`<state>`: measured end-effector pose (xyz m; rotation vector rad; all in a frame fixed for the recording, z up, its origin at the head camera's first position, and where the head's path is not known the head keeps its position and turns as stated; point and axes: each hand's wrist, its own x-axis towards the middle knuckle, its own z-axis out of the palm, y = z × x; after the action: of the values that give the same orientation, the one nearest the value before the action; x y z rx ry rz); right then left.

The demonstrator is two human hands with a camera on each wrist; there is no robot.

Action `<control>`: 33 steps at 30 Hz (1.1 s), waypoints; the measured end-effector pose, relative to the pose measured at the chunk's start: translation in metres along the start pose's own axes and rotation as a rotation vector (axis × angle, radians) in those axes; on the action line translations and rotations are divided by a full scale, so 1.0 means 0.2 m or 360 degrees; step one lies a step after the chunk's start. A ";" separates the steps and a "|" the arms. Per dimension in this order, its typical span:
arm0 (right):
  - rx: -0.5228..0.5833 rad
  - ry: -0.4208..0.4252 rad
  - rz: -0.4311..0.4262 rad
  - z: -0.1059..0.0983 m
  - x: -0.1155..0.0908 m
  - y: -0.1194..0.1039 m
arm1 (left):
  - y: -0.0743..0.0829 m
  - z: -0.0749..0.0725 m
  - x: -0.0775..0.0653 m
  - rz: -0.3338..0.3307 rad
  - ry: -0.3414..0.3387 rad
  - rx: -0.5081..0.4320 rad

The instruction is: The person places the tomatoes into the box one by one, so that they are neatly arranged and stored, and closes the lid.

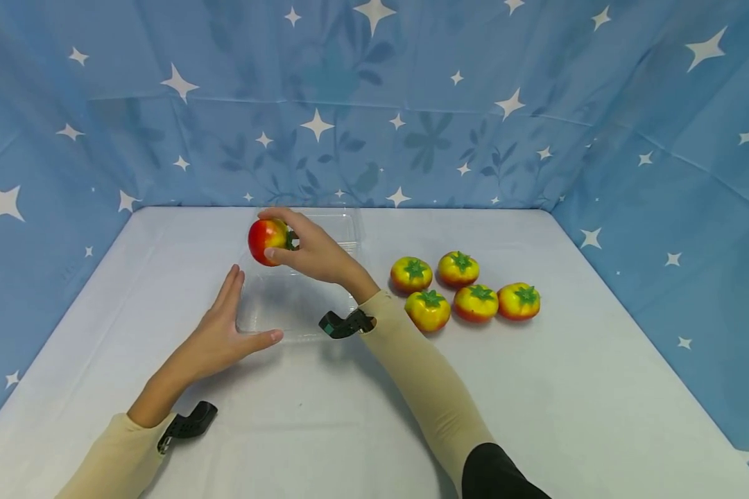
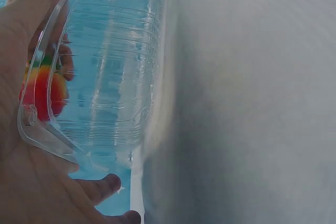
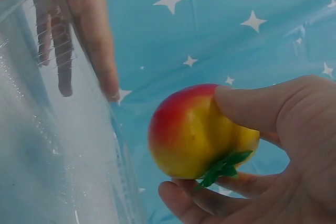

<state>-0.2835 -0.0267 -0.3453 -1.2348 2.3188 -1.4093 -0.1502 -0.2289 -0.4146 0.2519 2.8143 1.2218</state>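
Where 5 fruits [image 1: 473, 305] cluster, sleeve [image 1: 421, 360] perhaps touching

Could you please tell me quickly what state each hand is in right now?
Left hand: open, at the clear container.
Right hand: closed, holding a red-and-yellow fruit.

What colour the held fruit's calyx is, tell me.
The calyx is green, clearest in the right wrist view.

Left sleeve [image 1: 115, 457] cropped, container [image 1: 290, 305] partly hidden
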 end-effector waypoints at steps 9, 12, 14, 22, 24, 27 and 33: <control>-0.0168 -0.0086 0.0099 0.05 0.02 0.04 | 0.00 0.01 0.00 0.0000 -0.0022 -0.0073; -0.0242 -0.0097 0.0122 0.06 0.01 0.04 | 0.00 0.02 0.01 -0.0001 -0.0039 -0.0096; -0.0275 -0.0106 0.0142 0.07 0.01 0.04 | 0.00 0.02 0.01 0.0006 -0.0047 -0.0098; -0.0477 -0.0201 0.0197 0.09 0.01 0.03 | 0.02 0.00 0.01 0.0011 -0.0051 -0.0067; -0.0536 -0.0224 0.0214 0.09 0.01 0.03 | 0.02 0.00 0.01 0.0007 -0.0051 -0.0066; -0.0602 -0.0251 0.0232 0.11 0.02 0.03 | 0.01 0.00 0.00 0.0001 -0.0048 -0.0069; -0.0698 -0.0306 0.0240 0.16 0.03 0.03 | 0.00 0.00 -0.01 0.0020 -0.0039 -0.0083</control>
<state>-0.2743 -0.0505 -0.3652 -1.1976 2.5954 -0.7198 -0.1482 -0.2294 -0.4136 0.2800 2.7600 1.2838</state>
